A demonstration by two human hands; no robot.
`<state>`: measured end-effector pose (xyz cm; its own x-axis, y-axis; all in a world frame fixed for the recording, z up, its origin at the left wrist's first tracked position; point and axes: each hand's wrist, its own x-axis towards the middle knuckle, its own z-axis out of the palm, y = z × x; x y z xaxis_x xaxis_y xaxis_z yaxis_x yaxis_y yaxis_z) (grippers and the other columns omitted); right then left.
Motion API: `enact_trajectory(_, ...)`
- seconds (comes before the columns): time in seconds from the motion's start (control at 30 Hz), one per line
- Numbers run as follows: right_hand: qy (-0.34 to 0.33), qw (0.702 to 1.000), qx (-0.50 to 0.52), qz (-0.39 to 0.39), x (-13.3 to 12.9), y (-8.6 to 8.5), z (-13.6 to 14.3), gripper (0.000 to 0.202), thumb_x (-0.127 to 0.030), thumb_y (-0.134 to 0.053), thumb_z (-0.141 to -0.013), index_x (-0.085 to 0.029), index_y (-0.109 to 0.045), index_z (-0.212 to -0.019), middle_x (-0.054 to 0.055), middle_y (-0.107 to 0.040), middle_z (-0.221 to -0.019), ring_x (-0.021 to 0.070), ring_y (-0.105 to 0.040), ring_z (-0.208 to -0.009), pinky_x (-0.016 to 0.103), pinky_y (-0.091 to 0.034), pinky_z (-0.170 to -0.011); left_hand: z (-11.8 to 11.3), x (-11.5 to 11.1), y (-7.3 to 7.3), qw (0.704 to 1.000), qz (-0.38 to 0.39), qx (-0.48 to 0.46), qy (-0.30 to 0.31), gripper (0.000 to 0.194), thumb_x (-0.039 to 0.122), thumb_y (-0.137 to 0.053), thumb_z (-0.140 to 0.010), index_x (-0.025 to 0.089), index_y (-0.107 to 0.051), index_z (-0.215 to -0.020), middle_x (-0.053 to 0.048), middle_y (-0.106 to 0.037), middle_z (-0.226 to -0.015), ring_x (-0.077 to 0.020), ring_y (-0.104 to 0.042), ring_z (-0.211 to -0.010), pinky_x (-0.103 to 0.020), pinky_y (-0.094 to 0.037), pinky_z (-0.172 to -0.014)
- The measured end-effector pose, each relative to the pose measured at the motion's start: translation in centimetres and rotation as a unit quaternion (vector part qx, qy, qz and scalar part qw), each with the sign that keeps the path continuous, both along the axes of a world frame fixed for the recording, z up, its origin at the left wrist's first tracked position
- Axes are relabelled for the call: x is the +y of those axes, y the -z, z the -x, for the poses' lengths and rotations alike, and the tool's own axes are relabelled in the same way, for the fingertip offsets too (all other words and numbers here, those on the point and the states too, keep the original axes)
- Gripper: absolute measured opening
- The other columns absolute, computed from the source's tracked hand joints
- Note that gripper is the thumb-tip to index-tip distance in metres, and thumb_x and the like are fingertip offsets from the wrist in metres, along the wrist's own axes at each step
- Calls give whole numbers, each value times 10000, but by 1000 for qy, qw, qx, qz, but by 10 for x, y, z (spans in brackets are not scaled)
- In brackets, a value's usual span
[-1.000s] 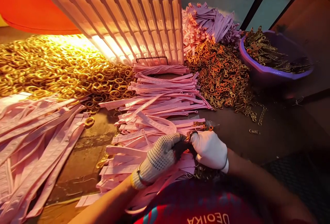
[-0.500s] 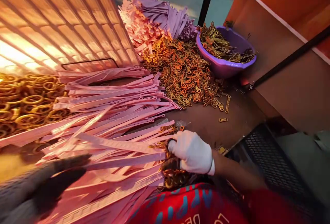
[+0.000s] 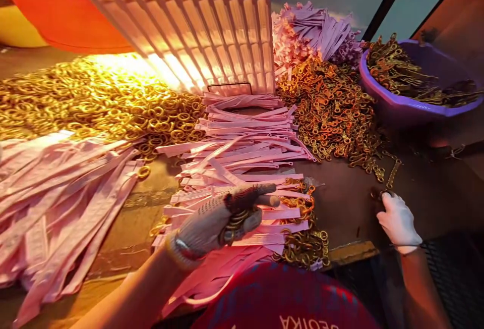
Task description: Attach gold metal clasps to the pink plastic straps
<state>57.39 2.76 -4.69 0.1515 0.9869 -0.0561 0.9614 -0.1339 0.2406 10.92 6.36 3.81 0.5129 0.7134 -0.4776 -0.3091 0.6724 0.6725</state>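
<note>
In a worn, grey knitted glove, my left hand (image 3: 223, 218) is over the row of pink straps (image 3: 245, 162), several brass rings (image 3: 238, 220) held between its thumb and palm. Its forefinger points right. My right hand (image 3: 401, 220), in a white glove, is low over the brown tabletop at the right. Its fingers are drawn together at a small dark piece, too unclear to name. Just beyond them lies a short brass chain link (image 3: 394, 173). Brass links (image 3: 306, 245) are gathered at the right ends of the near straps.
Loose brass rings (image 3: 113, 102) spread across the left, with more pink straps (image 3: 41, 208) in front. A heap of brass links (image 3: 333, 112) lies beside a purple basin (image 3: 416, 104). Behind stand a ribbed panel (image 3: 212, 26) and a pile of lilac and pink straps (image 3: 321, 29).
My right hand has left the brass links at the strap ends and moved right over the tabletop. My left hand has come in over the straps with rings in it. The view has swung left.
</note>
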Motion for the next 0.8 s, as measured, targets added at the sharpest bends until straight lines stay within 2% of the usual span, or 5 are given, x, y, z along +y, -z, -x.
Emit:
enact_trajectory(0.27, 10, 992, 57, -116, 9, -1, 33, 215, -162, -527, -853, -121, -653, -1023, 212, -680, -1050, 322, -661, -876, 377, -481, -668, 1, -3, 4, 998, -49, 2, 50, 450, 506, -711, -914, 138, -747, -1170, 37, -489, -531, -37, -253, -397, -138, -172, -324)
enact_trajectory(0.37, -94, 943, 259, -185, 13, -13, 74, 256, -175, -480, -921, -169, -641, -1119, 129, -736, -991, 270, -707, -862, 375, -547, -781, 2, -5, 2, 996, -56, 39, 59, 415, 465, -692, -921, 138, -739, -1172, 38, -497, -527, -38, -264, -380, -143, -187, -328)
enact_trajectory(0.5, -251, 852, 441, -131, 14, -44, 154, 418, -123, -489, -950, -241, -568, -1343, 67, -740, -1080, 214, -719, -933, 319, -577, -840, 0, -11, -7, 992, -76, 92, 31, 526, 517, -713, -884, 186, -685, -1292, -28, -682, -711, -50, -362, -401, -153, -269, -345)
enact_trajectory(0.6, -363, 816, 441, -90, 20, -67, 204, 575, -76, -511, -869, -203, -498, -1429, 130, -690, -1204, 256, -679, -1073, 383, -571, -934, -3, -14, -10, 995, -70, 59, 48, 689, 564, -740, -847, 244, -579, -1435, -91, -763, -939, -54, -403, -430, -156, -290, -354)
enact_trajectory(0.8, -505, 772, 384, -39, 32, -82, 237, 538, -105, -561, -729, -196, -569, -1259, 89, -653, -1064, 225, -619, -932, 342, -539, -813, -17, -18, -9, 993, -54, -13, 107, 548, 576, -748, -829, 172, -673, -1191, -18, -664, -666, -60, -417, -399, -155, -294, -363)
